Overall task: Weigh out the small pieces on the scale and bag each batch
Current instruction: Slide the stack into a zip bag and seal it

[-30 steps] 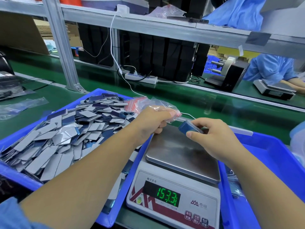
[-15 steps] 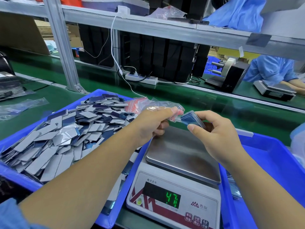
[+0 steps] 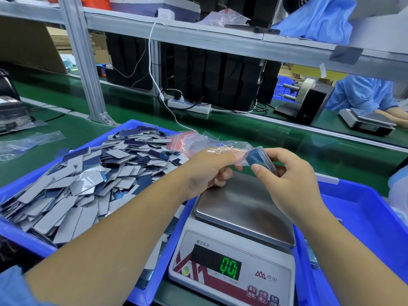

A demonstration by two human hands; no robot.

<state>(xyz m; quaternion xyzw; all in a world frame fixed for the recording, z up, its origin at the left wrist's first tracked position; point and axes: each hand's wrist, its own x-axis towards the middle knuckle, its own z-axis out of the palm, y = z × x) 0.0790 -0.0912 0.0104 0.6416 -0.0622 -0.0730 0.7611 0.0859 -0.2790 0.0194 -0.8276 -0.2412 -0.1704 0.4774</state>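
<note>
My right hand (image 3: 289, 177) pinches a stack of small blue pieces (image 3: 259, 159) above the scale (image 3: 238, 219). My left hand (image 3: 209, 168) holds a small clear zip bag (image 3: 231, 147) with a red strip, its mouth right against the stack. The steel pan of the scale carries nothing and the green display (image 3: 229, 266) reads 0.0. A blue tray (image 3: 141, 127) on the left is heaped with grey and blue flat pieces (image 3: 88, 180). A bundle of spare zip bags (image 3: 178, 141) lies at that tray's far corner.
A second blue tray (image 3: 364, 208) stands to the right of the scale. Beyond the green belt are a frame post (image 3: 81, 60), a power strip (image 3: 189, 106) with cables, and another worker in blue with a scale (image 3: 366, 122). Clear bags (image 3: 26, 143) lie at left.
My right hand lifted the stack of pieces off the scale pan and brought it to the bag's mouth. The display fell from 153.3 to 0.0.
</note>
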